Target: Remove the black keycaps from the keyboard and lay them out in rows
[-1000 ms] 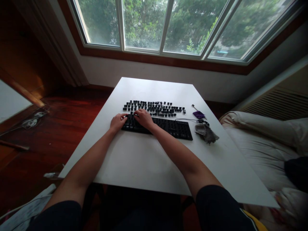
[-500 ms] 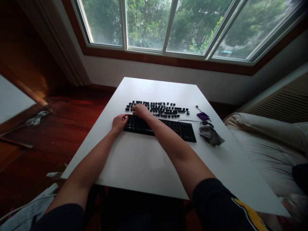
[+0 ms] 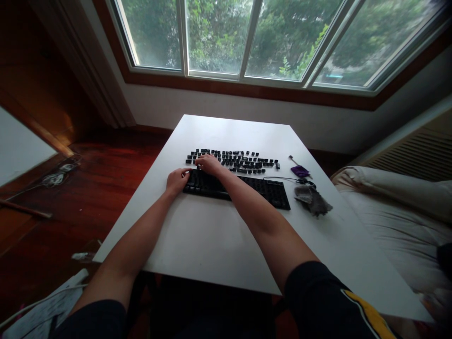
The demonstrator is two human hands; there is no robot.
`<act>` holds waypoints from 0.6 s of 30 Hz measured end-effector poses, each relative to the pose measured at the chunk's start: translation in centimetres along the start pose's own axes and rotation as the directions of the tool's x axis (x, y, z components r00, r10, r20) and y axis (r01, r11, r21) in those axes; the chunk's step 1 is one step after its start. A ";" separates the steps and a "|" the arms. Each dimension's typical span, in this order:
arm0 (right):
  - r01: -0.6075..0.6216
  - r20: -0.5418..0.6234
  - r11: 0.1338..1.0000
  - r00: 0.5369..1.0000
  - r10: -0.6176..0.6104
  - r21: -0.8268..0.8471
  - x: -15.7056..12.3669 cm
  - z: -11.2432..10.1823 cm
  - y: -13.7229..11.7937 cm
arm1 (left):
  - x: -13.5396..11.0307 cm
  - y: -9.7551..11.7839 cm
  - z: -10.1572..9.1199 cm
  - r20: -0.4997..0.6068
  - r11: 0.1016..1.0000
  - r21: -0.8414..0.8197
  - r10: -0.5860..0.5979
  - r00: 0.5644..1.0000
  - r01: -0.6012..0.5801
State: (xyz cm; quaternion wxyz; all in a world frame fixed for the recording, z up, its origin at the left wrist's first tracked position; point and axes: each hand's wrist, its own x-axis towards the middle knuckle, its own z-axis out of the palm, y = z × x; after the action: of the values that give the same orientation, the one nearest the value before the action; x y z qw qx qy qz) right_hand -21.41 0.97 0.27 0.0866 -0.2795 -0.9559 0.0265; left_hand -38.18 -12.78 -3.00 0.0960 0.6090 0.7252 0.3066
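Observation:
A black keyboard [image 3: 257, 189] lies across the middle of the white table [image 3: 212, 240]. Just behind it several loose black keycaps [image 3: 243, 160] are laid out in rows. My left hand [image 3: 177, 181] rests curled against the keyboard's left end. My right hand [image 3: 209, 164] reaches over the keyboard's left part to the left end of the keycap rows, fingers bent down among the caps. What its fingertips pinch is too small to make out.
A grey cloth [image 3: 313, 199] and a small purple item [image 3: 300, 171] with a thin black cable lie right of the keyboard. A bed with pale bedding [image 3: 391, 212] adjoins the table's right side. Dark wood floor [image 3: 70, 197] spreads left. Windows stand behind.
My right hand has moved from the keyboard's keys back to the left end of the loose keycap rows. My left hand has stayed at the keyboard's left end.

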 end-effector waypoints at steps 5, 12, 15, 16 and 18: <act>0.027 0.030 0.998 0.999 -0.026 -0.050 0.5 -0.3 -0.3 | -0.1 0.1 0.0 0.002 1.000 -0.002 0.003 1.000 -0.003; 0.067 0.009 0.996 0.998 -0.067 -0.052 0.8 -0.1 -0.6 | -0.2 0.3 -0.1 0.000 1.000 -0.007 0.013 1.000 -0.013; 0.107 0.020 0.994 0.994 -0.106 -0.028 0.7 0.2 -0.5 | -0.2 0.3 -0.1 0.006 1.000 -0.012 0.011 1.000 -0.011; 0.111 0.027 0.994 0.994 -0.110 -0.024 0.7 0.3 -0.5 | -0.2 0.3 -0.1 0.007 1.000 -0.013 0.010 1.000 -0.010; 0.104 0.036 0.994 0.994 -0.104 -0.018 0.7 0.3 -0.5 | -0.3 0.3 0.0 0.005 1.000 -0.015 0.006 1.000 -0.006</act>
State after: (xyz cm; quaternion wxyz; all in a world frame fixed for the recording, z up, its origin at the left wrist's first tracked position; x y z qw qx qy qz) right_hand -22.28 0.93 0.14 0.0684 -0.2297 -0.9707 0.0173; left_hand -37.93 -13.02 -2.87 0.1013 0.6113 0.7207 0.3110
